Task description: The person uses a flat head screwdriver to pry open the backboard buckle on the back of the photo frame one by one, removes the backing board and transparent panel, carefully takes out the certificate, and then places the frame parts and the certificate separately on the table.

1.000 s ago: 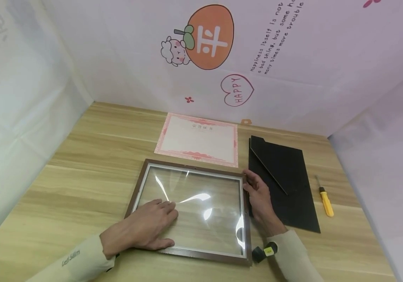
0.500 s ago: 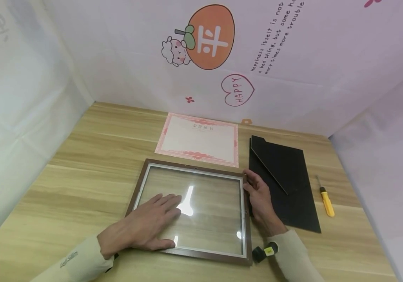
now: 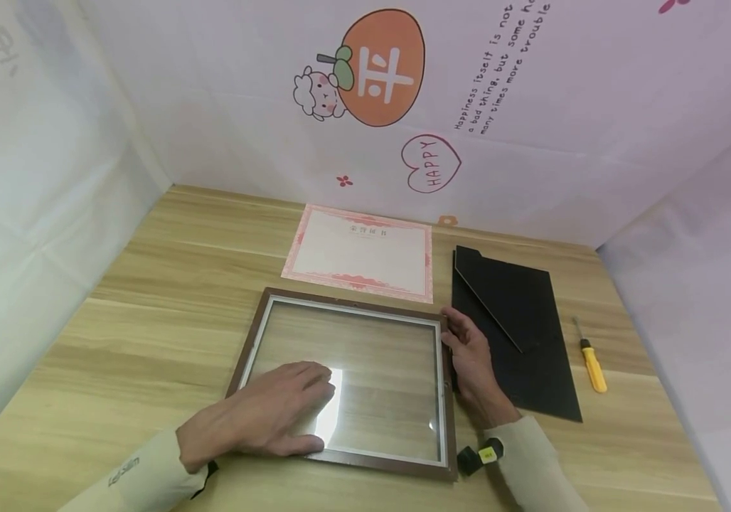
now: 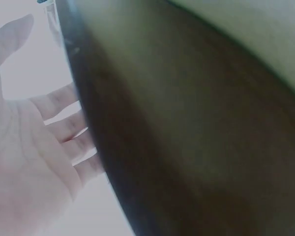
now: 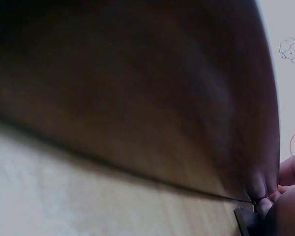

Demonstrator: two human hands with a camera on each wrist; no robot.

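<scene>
A brown picture frame (image 3: 378, 464) with a whitish inner lip lies flat on the wooden table in the head view. Its opening is filled by a clear, shiny sheet (image 3: 378, 355) that mirrors a bright patch of light. My left hand (image 3: 272, 412) rests on the sheet's lower left part, palm down, fingers together and lightly bent, thumb over the lower rail. At the upper right, my right hand (image 3: 473, 359) grips the frame's right side between thumb and fingers. In the left wrist view, the left hand's fingers (image 4: 64, 101) reach out, their tips hidden by a dark edge.
Behind the frame lies a pink-bordered certificate (image 3: 365, 256). A black backing board (image 3: 532, 320) with a folding stand is to the right, partly behind my right hand. Farther right lies a yellow-handled screwdriver (image 3: 594, 366). A printed white cloth wall (image 3: 244, 128) stands at the back.
The left hand's spread fingers have drawn together and bent a little on the sheet. The wavy reflections on the clear sheet have become one straighter bright patch. The right hand has stayed put.
</scene>
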